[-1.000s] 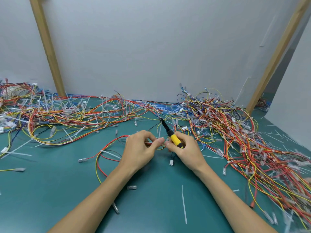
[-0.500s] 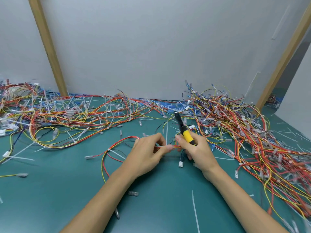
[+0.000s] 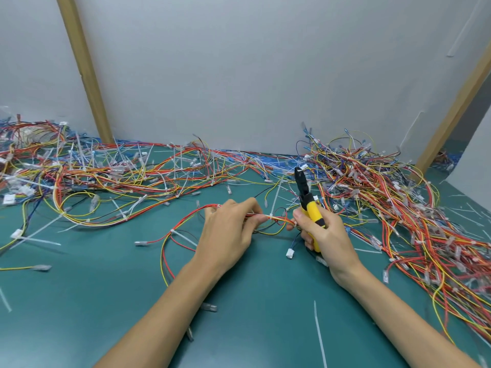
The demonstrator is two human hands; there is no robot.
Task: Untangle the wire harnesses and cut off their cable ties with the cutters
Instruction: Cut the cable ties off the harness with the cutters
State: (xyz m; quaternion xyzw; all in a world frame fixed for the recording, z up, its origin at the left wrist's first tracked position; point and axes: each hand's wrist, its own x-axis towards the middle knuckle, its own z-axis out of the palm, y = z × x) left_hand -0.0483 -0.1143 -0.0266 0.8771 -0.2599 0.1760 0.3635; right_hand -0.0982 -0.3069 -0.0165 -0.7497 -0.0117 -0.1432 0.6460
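Observation:
My left hand [image 3: 230, 227] pinches a thin harness of red, yellow and orange wires [image 3: 279, 220] just above the green mat. A white cable tie [image 3: 274, 205] stands up from that harness between my two hands. My right hand [image 3: 322, 235] grips the yellow-handled cutters [image 3: 309, 205], whose black jaws point up and away, and its fingertips also hold the harness's right end. The harness's loose loop [image 3: 170, 240] trails left on the mat.
Big tangles of coloured harnesses lie at the right [image 3: 398, 208] and across the back left [image 3: 93, 176]. Cut white ties [image 3: 320, 338] and small connectors [image 3: 289, 253] litter the mat [image 3: 93, 301]. Wooden posts [image 3: 85, 70] lean on the grey wall.
Both hands have shifted slightly right with the harness stretched between them. The cutters have tilted more upright. The camera view has swung a little left and down.

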